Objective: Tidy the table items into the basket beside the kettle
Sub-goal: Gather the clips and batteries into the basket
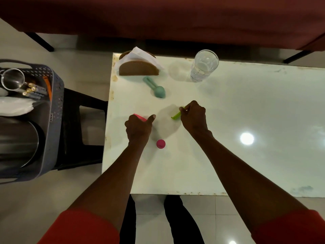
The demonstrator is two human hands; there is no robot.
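Note:
My left hand [139, 128] is closed around a pink item [139, 117] on the white table [228, 155]; only its top edge shows. Pinched in the fingers of my right hand [193, 117] is a thin green clip [176, 115], low over the table. A pink round-headed piece [161, 143] lies just right of my left wrist. A teal scoop [155, 88] lies farther back. The grey basket [56, 110] stands on a black stool to the left, with the steel kettle [17, 140] inside its near end.
A brown napkin holder [139, 67] with white tissue stands at the table's back left corner. A clear drinking glass [204, 66] stands to its right. The basket also holds a steel cup [12, 81], batteries [30, 89] and an orange stick [48, 88].

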